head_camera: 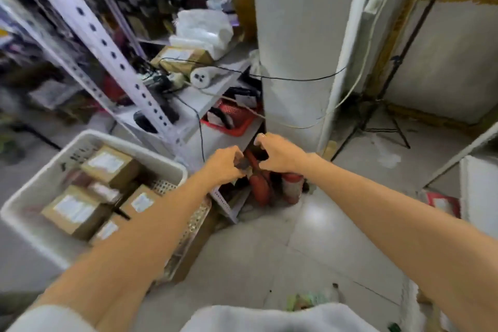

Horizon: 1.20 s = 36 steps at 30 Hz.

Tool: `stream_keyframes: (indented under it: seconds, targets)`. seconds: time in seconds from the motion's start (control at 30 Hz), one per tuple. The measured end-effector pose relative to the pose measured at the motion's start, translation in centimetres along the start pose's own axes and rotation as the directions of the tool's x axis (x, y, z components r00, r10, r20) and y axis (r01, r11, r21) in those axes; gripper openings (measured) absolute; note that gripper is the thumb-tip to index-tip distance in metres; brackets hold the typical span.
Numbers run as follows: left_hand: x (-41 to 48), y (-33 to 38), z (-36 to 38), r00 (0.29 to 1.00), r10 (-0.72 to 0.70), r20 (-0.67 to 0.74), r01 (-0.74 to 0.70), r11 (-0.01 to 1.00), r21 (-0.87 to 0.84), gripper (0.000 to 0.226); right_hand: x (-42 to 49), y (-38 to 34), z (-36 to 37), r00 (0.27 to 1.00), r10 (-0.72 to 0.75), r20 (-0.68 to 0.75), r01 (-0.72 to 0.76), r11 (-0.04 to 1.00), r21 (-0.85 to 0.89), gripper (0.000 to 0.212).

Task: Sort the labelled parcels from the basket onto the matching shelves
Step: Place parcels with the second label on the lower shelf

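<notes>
Both my arms reach forward to the front edge of the low shelf. My left hand and my right hand are close together, fingers curled round a small dark parcel held between them; it is blurred and mostly hidden. At the lower left stands the white basket with several brown cardboard parcels bearing white labels. My left forearm passes over the basket's right side.
The white slotted rack post slants across the left. A red tray, a power strip and cables lie on the shelves. Red fire extinguishers stand on the floor below my hands. A white pillar and a tripod are to the right.
</notes>
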<state>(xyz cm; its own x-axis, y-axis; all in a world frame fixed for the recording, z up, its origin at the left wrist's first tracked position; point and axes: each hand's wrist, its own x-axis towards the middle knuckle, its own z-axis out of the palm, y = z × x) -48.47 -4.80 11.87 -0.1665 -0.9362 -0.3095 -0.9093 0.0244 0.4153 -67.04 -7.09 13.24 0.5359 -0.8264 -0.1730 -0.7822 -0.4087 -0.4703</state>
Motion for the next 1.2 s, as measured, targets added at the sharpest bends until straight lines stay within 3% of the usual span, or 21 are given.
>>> stream_keyframes:
  seconds: [0.2, 0.43, 0.63, 0.87, 1.07, 1.2]
  targets:
    - [-11.0, -10.4, -0.2, 0.962, -0.236, -0.138, 0.225, 0.97, -0.086, 0.046, 2.1, -12.9, 6.3, 0.967, -0.22, 0.13, 0.22, 0.975, 0.013, 0.045]
    - [-20.9, -18.0, 0.3, 0.874, -0.45, -0.183, 0.415, 0.888, -0.199, 0.048, 3.1, -22.4, 11.7, 0.897, -0.333, 0.292, 0.378, 0.918, -0.117, 0.035]
    - [-26.4, -22.7, 1.6, 0.79, -0.586, -0.178, 0.533, 0.801, -0.272, 0.048, 4.0, -26.7, 15.2, 0.848, -0.376, 0.374, 0.457, 0.876, -0.157, 0.043]
    - [-26.2, -26.1, 2.3, 0.742, -0.656, -0.141, 0.567, 0.725, -0.391, 0.048, 7.7, -28.4, 18.7, 0.814, -0.399, 0.422, 0.497, 0.854, -0.15, 0.049]
    - [-22.4, -30.4, 0.7, 0.698, -0.703, -0.134, 0.609, 0.682, -0.405, 0.049, 16.3, -29.5, 21.1, 0.759, -0.401, 0.512, 0.546, 0.821, -0.167, 0.048]
    - [-18.7, -34.2, -0.6, 0.647, -0.761, -0.06, 0.66, 0.597, -0.455, 0.048, 22.5, -29.0, 22.9, 0.728, -0.382, 0.569, 0.556, 0.815, -0.164, 0.047]
